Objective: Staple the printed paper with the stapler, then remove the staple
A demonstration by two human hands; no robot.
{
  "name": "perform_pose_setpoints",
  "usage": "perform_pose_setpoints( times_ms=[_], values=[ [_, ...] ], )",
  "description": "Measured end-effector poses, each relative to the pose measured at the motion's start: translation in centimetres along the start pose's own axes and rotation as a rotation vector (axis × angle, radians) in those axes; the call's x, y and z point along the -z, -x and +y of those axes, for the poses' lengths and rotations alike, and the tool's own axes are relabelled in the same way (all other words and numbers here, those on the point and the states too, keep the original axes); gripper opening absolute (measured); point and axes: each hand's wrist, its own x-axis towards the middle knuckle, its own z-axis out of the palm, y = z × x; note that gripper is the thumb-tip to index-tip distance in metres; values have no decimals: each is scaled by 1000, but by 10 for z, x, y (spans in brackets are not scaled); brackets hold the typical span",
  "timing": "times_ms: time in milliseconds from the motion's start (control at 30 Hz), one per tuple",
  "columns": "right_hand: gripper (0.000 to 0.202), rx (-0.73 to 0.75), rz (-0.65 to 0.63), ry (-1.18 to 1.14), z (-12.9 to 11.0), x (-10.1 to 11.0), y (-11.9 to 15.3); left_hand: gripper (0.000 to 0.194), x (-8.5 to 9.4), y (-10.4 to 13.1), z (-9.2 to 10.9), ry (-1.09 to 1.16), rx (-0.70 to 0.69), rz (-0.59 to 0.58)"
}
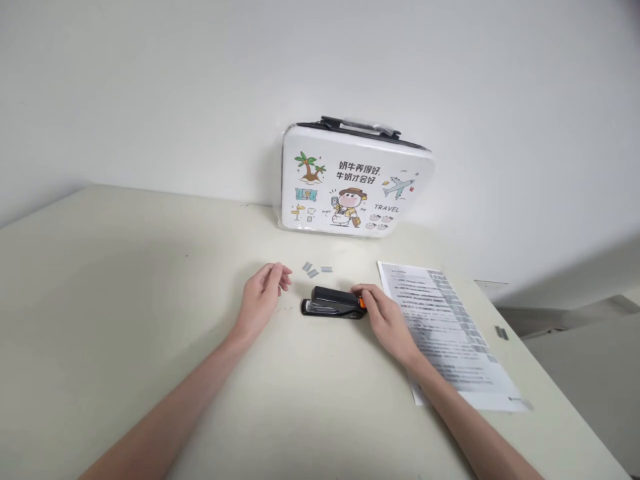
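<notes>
A black stapler lies on the table, its nose pointing left and an orange part showing at its back end. My right hand is closed around that back end, with thumb and fingers at the orange part. To the left of the stapler, my left hand rests loosely curled with its fingers a little apart. I see nothing in it. Just beyond the stapler lie a few small grey strips of staples, close to the left fingertips but apart from them.
Under my right forearm is a printed sheet of paper. Another grey strip of staples lies near the table's right edge. A white cartoon-printed case with a black handle stands against the wall at the back of the table.
</notes>
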Motion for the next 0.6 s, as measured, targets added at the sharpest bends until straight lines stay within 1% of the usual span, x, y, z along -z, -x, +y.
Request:
perform_pose_setpoints(
  times_ms=[133, 267, 367, 467, 533, 600],
  values=[
    [41, -21, 15, -8, 1, -6, 3, 37, 2, -2, -3, 16, -4, 88],
    [40, -32, 23, 6, -1, -7, 4, 39, 4, -6, -9, -3, -31, 152],
    [43, -45, 18, 11, -1, -6, 4, 39, 4, -8, -12, -16, -46, 183],
    [40, 6, -28, 53, 1, -6, 5, 40, 2, -8, -13, 58, -30, 152],
    [36, 76, -55, 125, 2, -6, 6, 41, 1, -7, -13, 123, -3, 107],
    [34, 137, -55, 194, 1, -6, 9, 44, -2, -4, -13, 190, 29, 57]
  ],
)
